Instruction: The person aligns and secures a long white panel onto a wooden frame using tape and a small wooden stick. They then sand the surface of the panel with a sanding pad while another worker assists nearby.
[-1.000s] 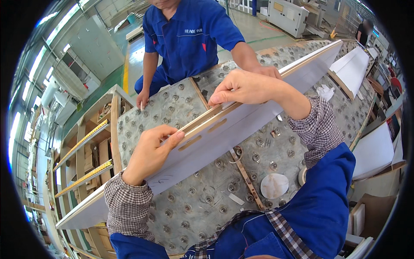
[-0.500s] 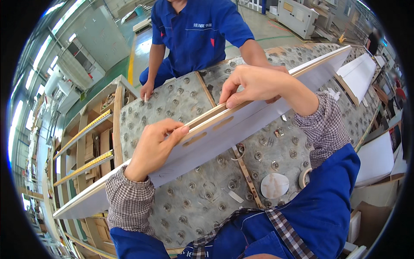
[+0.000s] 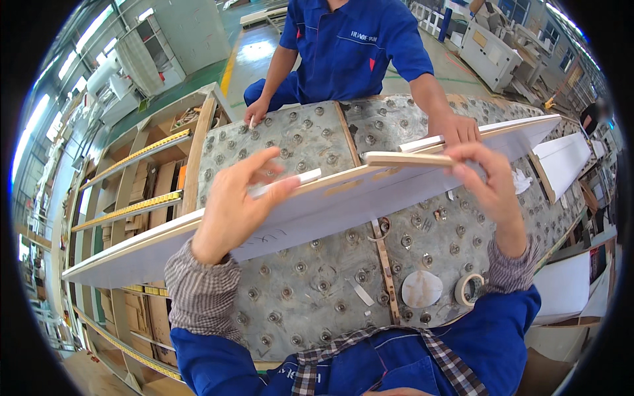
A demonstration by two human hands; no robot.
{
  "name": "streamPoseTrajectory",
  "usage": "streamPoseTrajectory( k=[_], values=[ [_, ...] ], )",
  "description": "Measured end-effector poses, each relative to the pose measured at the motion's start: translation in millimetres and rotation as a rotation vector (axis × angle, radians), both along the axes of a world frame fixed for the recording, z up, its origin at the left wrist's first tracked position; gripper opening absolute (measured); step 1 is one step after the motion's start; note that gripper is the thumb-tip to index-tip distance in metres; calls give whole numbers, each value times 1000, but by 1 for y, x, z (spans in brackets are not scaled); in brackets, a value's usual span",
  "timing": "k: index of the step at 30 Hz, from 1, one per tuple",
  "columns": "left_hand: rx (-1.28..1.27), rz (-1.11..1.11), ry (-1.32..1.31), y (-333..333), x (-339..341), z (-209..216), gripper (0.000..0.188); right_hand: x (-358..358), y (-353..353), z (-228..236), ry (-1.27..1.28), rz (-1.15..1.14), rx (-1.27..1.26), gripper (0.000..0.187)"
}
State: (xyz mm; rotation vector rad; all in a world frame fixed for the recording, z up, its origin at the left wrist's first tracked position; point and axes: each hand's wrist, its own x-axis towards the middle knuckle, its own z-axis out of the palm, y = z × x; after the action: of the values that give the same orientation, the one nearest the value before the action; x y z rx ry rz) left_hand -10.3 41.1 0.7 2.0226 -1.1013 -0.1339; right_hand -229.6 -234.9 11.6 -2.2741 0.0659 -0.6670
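A long white panel (image 3: 304, 218) stands on edge across the ball-studded table (image 3: 297, 284), with slots near its upper edge. My right hand (image 3: 492, 181) pinches the right end of a pale wooden strip (image 3: 406, 160) between thumb and fingers. The strip lies just over the panel's top edge, its rounded end toward the left. My left hand (image 3: 238, 204) has its fingers apart, thumb beside the panel edge near a short white strip end (image 3: 290, 181). Behind the panel, a co-worker's hand (image 3: 456, 129) rests at the edge by another white piece (image 3: 421, 143).
A co-worker in blue (image 3: 343, 53) sits across the table, the other hand (image 3: 255, 111) holding a small white stick. Near me lie a white disc (image 3: 421, 289) and a tape roll (image 3: 460, 290). Wooden racks with yellow roller rails (image 3: 135, 158) stand left. A white board (image 3: 561, 165) lies right.
My right hand has moved right along the panel and now holds the wooden strip at its edge. My left hand's fingers have spread off the edge. The view has shifted.
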Motion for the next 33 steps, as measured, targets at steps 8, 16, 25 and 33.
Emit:
streamPoseTrajectory(
  k=[8,16,25,33],
  values=[
    [552,65,-453,64,23,-9,44,-53,22,-106,-81,198,1246,20],
    [502,-114,-520,81,14,-9,40,-47,-6,-103,-500,-12,1731,24],
    [432,-291,-430,101,-33,-18,31,-67,-70,-105,-282,-592,1216,43],
    [440,-429,-353,125,-62,-34,56,-97,-47,-106,-221,-713,1010,38]
  ],
)
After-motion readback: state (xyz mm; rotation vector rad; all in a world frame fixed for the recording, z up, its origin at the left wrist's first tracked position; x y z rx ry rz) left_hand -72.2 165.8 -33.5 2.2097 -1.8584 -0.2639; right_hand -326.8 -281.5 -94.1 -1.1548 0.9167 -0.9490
